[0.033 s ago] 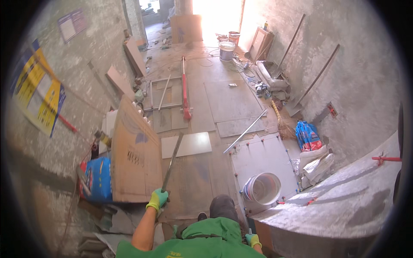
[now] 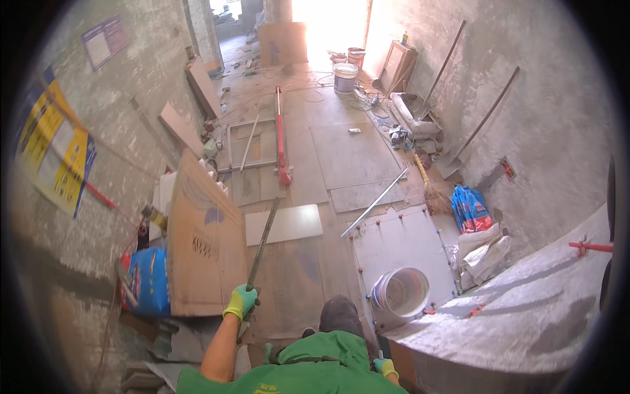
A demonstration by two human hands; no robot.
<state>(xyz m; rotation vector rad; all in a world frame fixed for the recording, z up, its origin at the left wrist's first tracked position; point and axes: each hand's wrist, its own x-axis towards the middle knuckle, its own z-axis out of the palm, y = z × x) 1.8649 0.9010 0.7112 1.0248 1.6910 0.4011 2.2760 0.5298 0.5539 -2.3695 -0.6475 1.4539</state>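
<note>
My left hand (image 2: 241, 301), in a yellow and green glove, is closed round the lower end of a long, narrow metal strip (image 2: 264, 239). The strip slants up and away, its far end showing beyond a pale tile (image 2: 285, 224) on the floor; I cannot tell whether they touch. At the lower edge my right hand (image 2: 386, 367), gloved alike, is partly hidden by my green shirt. Its fingers are curled at a small pale piece whose kind I cannot make out. A large cardboard sheet (image 2: 205, 246) leans just left of my left hand.
A white bucket (image 2: 401, 293) stands on a tiled patch (image 2: 387, 246) with small red clips along its joints. A loose metal bar (image 2: 374, 202), a broom (image 2: 433, 196) and a blue bag (image 2: 470, 209) lie ahead right. A red-handled tool (image 2: 281, 141) lies farther off.
The metal strip tilts a little differently, and its far end sits slightly higher in view. My left hand still grips it. The view has shifted slightly.
</note>
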